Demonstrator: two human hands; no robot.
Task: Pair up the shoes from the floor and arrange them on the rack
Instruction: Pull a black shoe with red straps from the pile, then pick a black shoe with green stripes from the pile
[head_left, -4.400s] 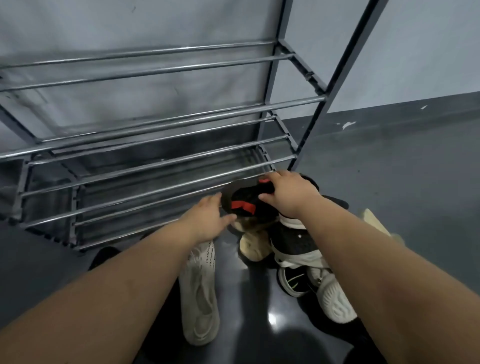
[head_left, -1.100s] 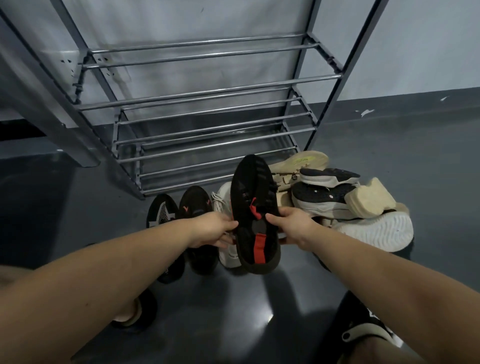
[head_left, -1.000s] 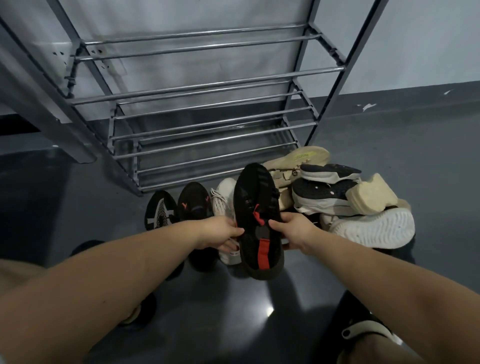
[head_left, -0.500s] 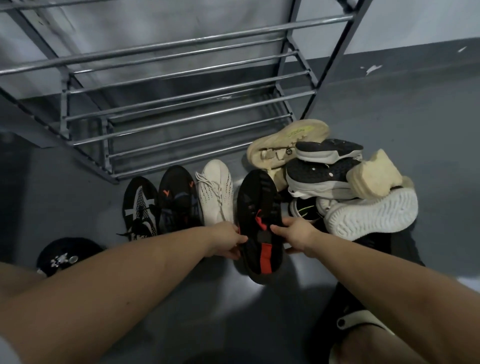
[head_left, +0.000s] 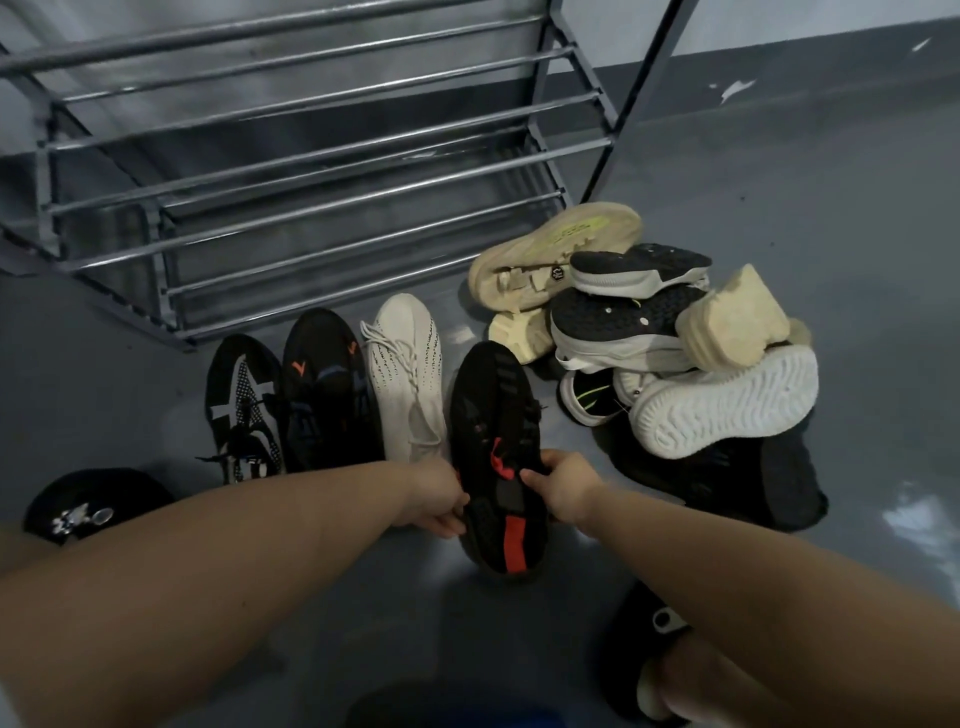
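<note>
The black shoe with red accents (head_left: 493, 452) has been lowered from mid-air to the floor (head_left: 779, 208) since the earlier frames, and the view has been tipped downward. It is held at its middle from both sides: the fingers (head_left: 449, 512) of the left hand (head_left: 434, 499) are curled against its left edge, and the fingers (head_left: 535, 475) of the right hand (head_left: 563, 486) are pinched on its right edge beside the red tab. Beyond the left fingers, a white knit sneaker (head_left: 408, 374), a black sneaker with orange marks (head_left: 324, 389) and a black-and-white sneaker (head_left: 241, 405) lie side by side, toes toward the metal shoe rack (head_left: 311, 171), whose bars carry nothing in view. The shoe appears to be set at the end of this row so that singles can be compared. To the right of the right fingers, a heap of unsorted shoes (head_left: 665, 332) is piled, several sole-up; a mate is probably to be sought there.
</note>
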